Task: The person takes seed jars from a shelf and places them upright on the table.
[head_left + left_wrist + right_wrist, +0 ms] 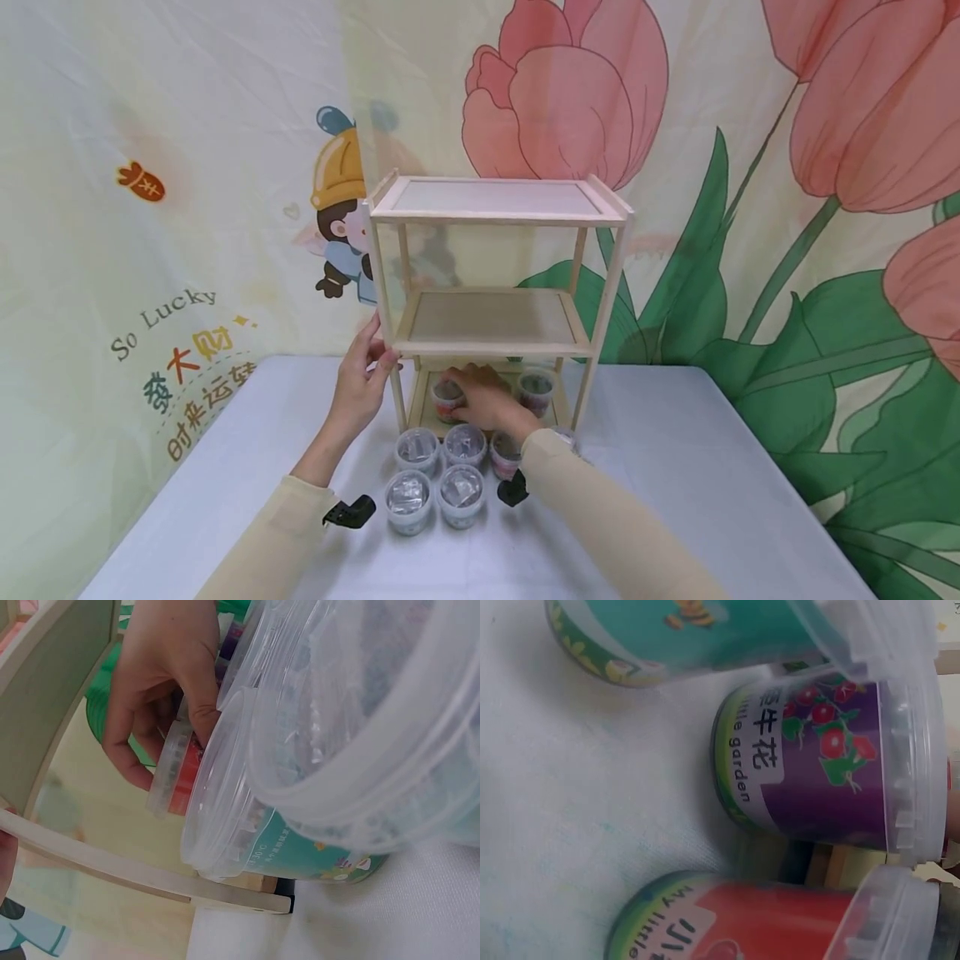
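Observation:
My left hand (358,383) pinches the left front post of a small wooden three-tier shelf (491,348). Only a bit of that hand shows at the edge of the left wrist view. On the bottom tier, my right hand (487,396) grips a clear-lidded plastic tub (447,402) with a red label (185,780), thumb on one side and fingers on the other. Another lidded tub (536,392) stands to its right on the same tier. In the right wrist view, a purple-labelled tub (825,765) and a red-labelled tub (772,922) stand on the tablecloth.
Several lidded tubs stand in front of the shelf, among them one at front left (408,500) and one beside it (461,496). My right forearm partly covers others. A white cloth covers the table (675,500); a printed tulip backdrop (750,250) hangs behind.

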{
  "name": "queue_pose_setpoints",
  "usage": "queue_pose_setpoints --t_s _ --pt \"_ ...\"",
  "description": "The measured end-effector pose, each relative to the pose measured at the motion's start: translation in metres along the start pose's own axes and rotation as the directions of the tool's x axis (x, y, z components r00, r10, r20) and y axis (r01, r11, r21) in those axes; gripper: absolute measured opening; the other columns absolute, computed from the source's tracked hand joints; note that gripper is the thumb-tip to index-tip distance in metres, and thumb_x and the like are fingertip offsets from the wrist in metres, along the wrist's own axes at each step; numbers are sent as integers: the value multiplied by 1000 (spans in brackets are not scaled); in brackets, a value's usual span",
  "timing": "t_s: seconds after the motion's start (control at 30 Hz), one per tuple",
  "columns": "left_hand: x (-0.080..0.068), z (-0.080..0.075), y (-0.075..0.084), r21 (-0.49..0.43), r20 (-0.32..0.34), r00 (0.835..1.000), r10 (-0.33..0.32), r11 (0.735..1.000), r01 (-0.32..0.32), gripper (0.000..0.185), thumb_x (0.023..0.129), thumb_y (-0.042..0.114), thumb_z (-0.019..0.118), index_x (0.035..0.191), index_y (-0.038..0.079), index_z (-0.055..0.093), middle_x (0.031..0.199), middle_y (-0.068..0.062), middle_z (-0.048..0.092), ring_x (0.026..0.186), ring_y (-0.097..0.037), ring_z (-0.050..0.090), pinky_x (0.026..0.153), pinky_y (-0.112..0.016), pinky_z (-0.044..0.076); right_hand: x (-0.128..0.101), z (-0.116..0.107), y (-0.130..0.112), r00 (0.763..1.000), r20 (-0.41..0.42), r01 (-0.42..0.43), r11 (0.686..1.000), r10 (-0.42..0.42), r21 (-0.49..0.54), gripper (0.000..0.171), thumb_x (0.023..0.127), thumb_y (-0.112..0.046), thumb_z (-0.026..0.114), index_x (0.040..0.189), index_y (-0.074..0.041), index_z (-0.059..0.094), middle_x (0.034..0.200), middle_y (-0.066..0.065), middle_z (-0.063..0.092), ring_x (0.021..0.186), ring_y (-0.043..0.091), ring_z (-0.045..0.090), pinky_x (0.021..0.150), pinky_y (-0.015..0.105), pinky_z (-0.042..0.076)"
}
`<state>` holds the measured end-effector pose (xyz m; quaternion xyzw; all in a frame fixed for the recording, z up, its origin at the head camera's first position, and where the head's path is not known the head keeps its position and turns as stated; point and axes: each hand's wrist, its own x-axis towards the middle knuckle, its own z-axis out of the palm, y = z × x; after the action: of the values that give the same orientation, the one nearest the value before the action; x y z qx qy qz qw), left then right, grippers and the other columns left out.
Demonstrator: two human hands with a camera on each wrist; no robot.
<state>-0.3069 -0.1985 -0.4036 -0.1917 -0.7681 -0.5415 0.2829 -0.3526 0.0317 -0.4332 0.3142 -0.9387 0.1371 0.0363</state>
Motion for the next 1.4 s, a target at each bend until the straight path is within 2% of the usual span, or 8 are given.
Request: queue_pose_setpoints --t_s 0.13,0.4,0.63,0.9,1.0,1.17,1.33,1.4 --pt "1 1 -9 2 8 1000 -10 1000 10 70 105 2 63 167 16 34 115 -23 62 101 -36 68 83 -8 54 -2 1 0 1000 -21 -6 999 6 34 50 96 -38 80 140 -27 59 136 9 59 125 35 57 97 48 55" --pt "1 -1 -11 -10 6 1000 1 1000 -1 72 105 3 65 168 18 33 114 -22 62 102 -40 68 82 -9 55 -1 0 -3 992 -123 60 986 -41 155 43 98 -31 79 137 -19 64 133 8 56 120 23 56 95 38 55" --pt "0 -3 -10 0 12 1000 5 1000 -5 70 106 4 63 168 18 33 115 -20 64 103 -33 69 83 -12 57 -1 -9 -10 976 -204 152 918 -79 367 41 96 -15 82 134 -12 66 131 8 63 104 19 67 91 39 61" --pt "1 0 -13 25 0 1000 0 1000 0 70 105 1 62 167 15 33 117 -24 63 98 -6 64 83 -11 56 -10 -17 -8 966 -255 164 846 -34 507 40 96 -10 81 133 -11 68 132 5 66 118 19 68 95 27 60" --pt "0 1 -7 21 -8 1000 -2 1000 2 69 105 -1 61 167 12 33 117 -27 62 98 -5 63 83 -10 56 -18 -21 -6 967 -255 161 822 -21 546 39 96 -11 81 133 -11 69 132 4 67 115 19 69 94 30 61" --pt "-3 0 16 3 4 1000 2 1000 -2 67 106 -2 60 166 8 33 118 -29 61 98 -8 63 85 -11 56 -31 -26 -4 967 -252 140 786 21 602 39 97 -7 78 135 -9 68 135 8 65 115 22 69 95 38 62" --pt "-4 -2 28 12 9 1000 24 1000 -24 65 105 -4 61 164 3 34 114 -29 62 95 4 60 84 -11 56 -44 -29 -1 963 -266 138 788 34 600 38 98 -9 78 135 -10 67 135 10 66 117 23 69 97 37 61" --pt "-4 -2 29 9 7 1000 22 1000 -22 65 105 -4 61 163 2 35 113 -30 62 95 -3 64 84 -11 56 -49 -31 0 960 -279 145 793 32 591 38 97 -9 79 134 -11 68 133 10 66 116 23 70 96 34 61"
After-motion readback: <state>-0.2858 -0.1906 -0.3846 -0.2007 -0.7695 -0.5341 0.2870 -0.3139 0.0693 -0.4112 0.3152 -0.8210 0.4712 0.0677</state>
